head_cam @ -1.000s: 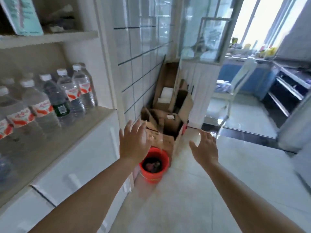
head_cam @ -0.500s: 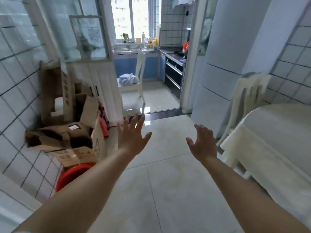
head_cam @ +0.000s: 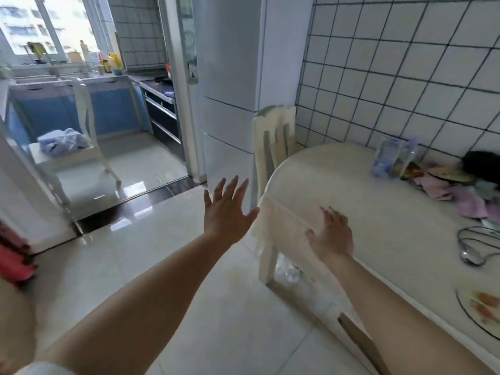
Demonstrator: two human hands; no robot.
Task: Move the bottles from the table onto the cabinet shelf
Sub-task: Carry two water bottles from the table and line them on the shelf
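Hands, two of them, reach forward on bare forearms across the middle of the frame. The left hand point(head_cam: 228, 212) is held over the floor point(head_cam: 151, 255) at centre, fingers spread and straight, its grip apart and holding nothing. The right hand point(head_cam: 331, 234) sits lower right of centre, over the near rounded end of the tabletop point(head_cam: 351, 185); its fingers are loosely bent and also apart, holding nothing, and whether it touches the surface cannot be told.

Bottles point(head_cam: 396, 158) stand at the right of the frame on the far side of the tabletop, against the tiled wall point(head_cam: 405, 77). They are clear, blurred and bunched together, so the count is uncertain: two or three. They are well apart from both hands.

Just right of them lie a dark bag point(head_cam: 484, 163) and a heap of pink cloths point(head_cam: 460, 196). Lower right, one wire rack point(head_cam: 479, 239) and one plate point(head_cam: 481, 309) with orange food rest on the tabletop.

One cream chair point(head_cam: 273, 142) is tucked behind the tabletop's far end, beside one tall white fridge point(head_cam: 230, 85). At left, through a doorway, one white chair point(head_cam: 81, 147) carries one bundle of cloth point(head_cam: 62, 140). One red object point(head_cam: 13, 263) shows at the left edge, blurred.
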